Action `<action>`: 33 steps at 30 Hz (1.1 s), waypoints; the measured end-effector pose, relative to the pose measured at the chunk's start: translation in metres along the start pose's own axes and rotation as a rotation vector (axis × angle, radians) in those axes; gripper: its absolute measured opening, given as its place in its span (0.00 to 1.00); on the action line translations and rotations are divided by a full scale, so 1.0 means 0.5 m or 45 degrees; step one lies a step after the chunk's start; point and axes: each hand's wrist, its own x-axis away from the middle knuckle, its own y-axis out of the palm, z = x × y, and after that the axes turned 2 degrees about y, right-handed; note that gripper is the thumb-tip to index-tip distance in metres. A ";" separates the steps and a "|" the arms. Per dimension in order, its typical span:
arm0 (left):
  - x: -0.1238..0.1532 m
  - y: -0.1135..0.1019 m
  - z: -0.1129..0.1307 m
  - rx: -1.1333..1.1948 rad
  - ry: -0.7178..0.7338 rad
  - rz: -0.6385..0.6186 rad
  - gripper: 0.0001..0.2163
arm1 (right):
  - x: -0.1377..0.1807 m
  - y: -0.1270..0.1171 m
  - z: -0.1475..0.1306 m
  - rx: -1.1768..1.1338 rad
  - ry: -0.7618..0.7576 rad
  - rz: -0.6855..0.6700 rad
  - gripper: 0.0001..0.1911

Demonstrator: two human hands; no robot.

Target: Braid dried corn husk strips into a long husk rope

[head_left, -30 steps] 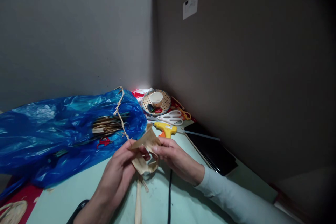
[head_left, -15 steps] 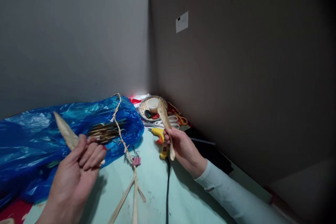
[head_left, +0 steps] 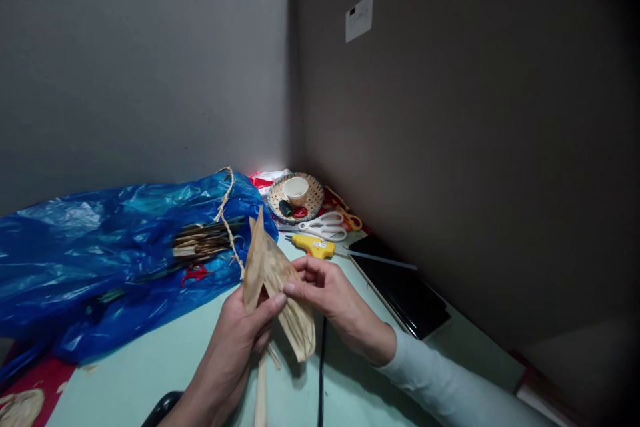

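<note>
From the head view, I see the left hand and right hand, apart half a second ago, now together above the desk's near half, pinching dried leaf between them, seemingly for joint handling; beyond are the glue gun and, at the far corner, the basket.

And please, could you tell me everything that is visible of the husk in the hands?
The husk looks dry and papery, pale beige with brownish areas and lengthwise creases. A pointed part stands upward at left; a wide, wrinkled part slopes down to the right. The left hand and right hand hold it above the table. One piece or several, I cannot tell.
</note>
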 end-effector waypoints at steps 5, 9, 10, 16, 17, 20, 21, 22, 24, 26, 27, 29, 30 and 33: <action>-0.006 -0.006 -0.001 -0.017 -0.001 0.039 0.18 | 0.000 -0.002 -0.002 -0.006 0.010 -0.034 0.18; -0.014 -0.011 -0.007 -0.099 0.016 0.029 0.21 | -0.003 -0.002 0.008 -0.021 0.023 -0.046 0.18; -0.015 -0.012 -0.008 -0.119 0.019 0.027 0.21 | -0.003 -0.001 0.010 -0.023 0.029 -0.045 0.19; -0.014 -0.015 -0.008 -0.194 0.011 0.007 0.23 | -0.003 0.004 0.011 0.007 0.048 -0.057 0.21; -0.014 -0.015 -0.008 -0.208 0.009 0.003 0.23 | -0.003 0.005 0.010 0.027 0.040 -0.056 0.20; -0.013 -0.014 -0.010 -0.238 0.011 -0.017 0.22 | -0.004 0.006 0.009 0.097 0.027 -0.039 0.20; -0.013 -0.015 -0.010 -0.245 0.016 -0.021 0.22 | -0.005 0.006 0.008 0.117 0.025 -0.034 0.21; -0.013 -0.015 -0.011 -0.254 0.019 -0.026 0.22 | -0.005 0.005 0.008 0.132 0.022 -0.034 0.21; -0.015 -0.016 -0.011 -0.288 0.043 -0.028 0.22 | -0.005 0.002 0.007 0.150 0.020 -0.042 0.21; -0.018 -0.018 -0.011 -0.353 0.068 -0.016 0.21 | -0.005 -0.001 0.006 0.151 0.029 -0.058 0.22; -0.019 -0.019 -0.011 -0.387 0.077 -0.012 0.21 | -0.005 -0.003 0.007 0.144 0.040 -0.067 0.22; -0.022 -0.021 -0.012 -0.436 0.082 -0.017 0.22 | -0.006 -0.007 0.010 0.113 0.077 -0.085 0.22; -0.023 -0.021 -0.013 -0.446 0.080 -0.027 0.23 | -0.006 -0.008 0.012 0.088 0.101 -0.094 0.22; -0.022 -0.021 -0.017 -0.445 0.091 -0.053 0.25 | -0.010 -0.011 0.019 0.001 0.164 -0.112 0.22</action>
